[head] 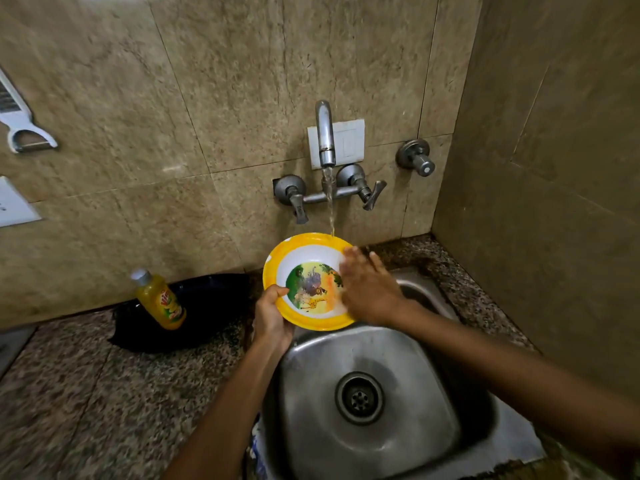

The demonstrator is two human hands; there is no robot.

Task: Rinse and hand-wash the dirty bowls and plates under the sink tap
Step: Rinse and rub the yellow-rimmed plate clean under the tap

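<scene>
A yellow-rimmed bowl (304, 271) with a cartoon animal picture inside is held tilted toward me above the back of the steel sink (311, 410). My left hand (273, 317) grips its lower left rim, thumb over the edge. My right hand (367, 285) lies with straight fingers on the right inner side of the bowl; it looks blurred. Water runs from the wall tap (325, 133) and strikes the bowl's top rim.
A yellow dish-soap bottle (161, 299) stands on the granite counter (86, 393) left of the sink, in front of a dark pan (207, 306). A peeler (20, 123) hangs on the left wall. The drain (360, 398) sits mid-basin. A side wall stands close on the right.
</scene>
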